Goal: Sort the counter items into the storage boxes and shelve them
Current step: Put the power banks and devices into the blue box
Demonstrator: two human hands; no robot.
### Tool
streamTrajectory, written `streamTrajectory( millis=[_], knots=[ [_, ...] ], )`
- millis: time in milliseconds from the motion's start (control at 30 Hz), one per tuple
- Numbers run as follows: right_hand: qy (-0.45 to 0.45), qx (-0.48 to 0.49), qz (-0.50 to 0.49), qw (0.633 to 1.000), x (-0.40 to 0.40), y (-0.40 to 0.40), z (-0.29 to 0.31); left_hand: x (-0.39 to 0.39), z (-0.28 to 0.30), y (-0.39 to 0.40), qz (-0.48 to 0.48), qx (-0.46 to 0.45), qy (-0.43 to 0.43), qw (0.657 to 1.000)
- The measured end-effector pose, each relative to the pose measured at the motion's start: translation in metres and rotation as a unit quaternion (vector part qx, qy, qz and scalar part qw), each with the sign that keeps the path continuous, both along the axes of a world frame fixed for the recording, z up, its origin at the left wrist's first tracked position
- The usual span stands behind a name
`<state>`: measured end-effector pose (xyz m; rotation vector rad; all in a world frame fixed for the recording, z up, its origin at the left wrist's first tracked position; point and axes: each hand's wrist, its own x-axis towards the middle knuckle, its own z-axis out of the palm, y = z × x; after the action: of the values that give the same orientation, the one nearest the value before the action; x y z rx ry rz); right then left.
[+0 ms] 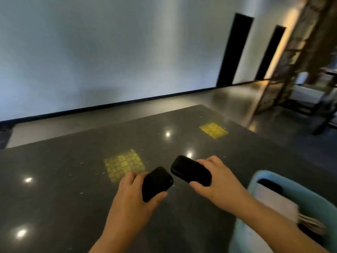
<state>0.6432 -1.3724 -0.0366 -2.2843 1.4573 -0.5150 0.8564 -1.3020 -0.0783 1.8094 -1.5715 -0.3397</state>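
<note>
left black item (156, 183): smooth, dark, rounded-corner slab, glossy; held above the surface in the left hand (131, 196), thumb along its near edge, its long axis running toward 1 o'clock.
right black item (190, 170): same dark rounded form, slightly longer in view; held in the right hand (217, 181), its long axis running toward 10 o'clock, its near-left corner just beside the left item's far corner.
storage box (310, 196): light blue, open-topped, at 4 o'clock of the hands; white and dark things inside, blurred.
</note>
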Motion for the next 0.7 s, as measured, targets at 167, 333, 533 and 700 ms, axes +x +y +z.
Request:
streamTrajectory(
  millis=[167, 333, 533, 700],
  knots=[
    [0.022, 0.013, -0.114, 0.993, -0.126, 0.005, 0.007, -0.105, -0.001, -0.039, -0.121, 0.0, -0.011, 0.993],
    [0.007, 0.043, -0.22, 0.975, -0.222, 0.004, 0.005, -0.181, -0.006, -0.07, -0.209, -0.008, -0.035, 0.977],
    [-0.005, 0.087, -0.297, 0.951, -0.272, -0.011, -0.008, -0.222, -0.017, -0.091, -0.278, 0.004, -0.065, 0.958],
    [0.016, 0.103, -0.333, 0.937, -0.278, -0.024, -0.019, -0.23, -0.028, -0.109, -0.309, 0.024, -0.085, 0.947]
  ],
)
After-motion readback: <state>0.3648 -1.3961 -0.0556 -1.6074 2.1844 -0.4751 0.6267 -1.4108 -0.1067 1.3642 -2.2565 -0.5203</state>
